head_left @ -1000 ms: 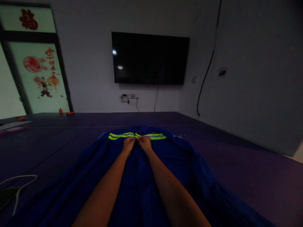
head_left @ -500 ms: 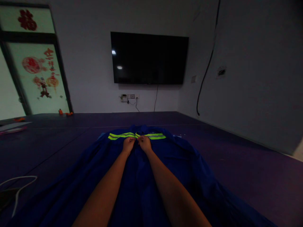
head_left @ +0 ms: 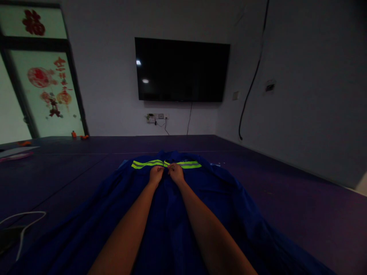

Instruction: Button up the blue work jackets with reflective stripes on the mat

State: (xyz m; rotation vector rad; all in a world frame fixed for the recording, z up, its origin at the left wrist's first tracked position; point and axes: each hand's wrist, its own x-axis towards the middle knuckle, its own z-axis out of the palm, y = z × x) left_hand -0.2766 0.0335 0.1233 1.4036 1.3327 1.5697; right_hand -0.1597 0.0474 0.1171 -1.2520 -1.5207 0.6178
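A blue work jacket (head_left: pixel 200 206) lies spread out in front of me, its collar at the far end. A yellow-green and grey reflective strip (head_left: pixel 190 164) crosses its chest. Both my hands are at the front opening, just below the strip. My left hand (head_left: pixel 156 175) is closed, fingers pinching the jacket's left front edge. Close beside it, my right hand (head_left: pixel 176 173) pinches the other edge, fingertips bent in. A small gap separates the two hands. Any button or fastener between the fingers is too small and dark to make out.
The jacket rests on a dark purple surface (head_left: pixel 301 198). A white cable (head_left: pixel 31 212) loops over a dark object at lower left. Farther back on the left are a flat pale item (head_left: pixel 17 152) and small orange objects (head_left: pixel 84 137). A television (head_left: pixel 182 70) hangs on the wall.
Almost nothing differs. Both hands stay at the jacket's front opening, with the right fingers shifted very slightly. The view has moved a touch.
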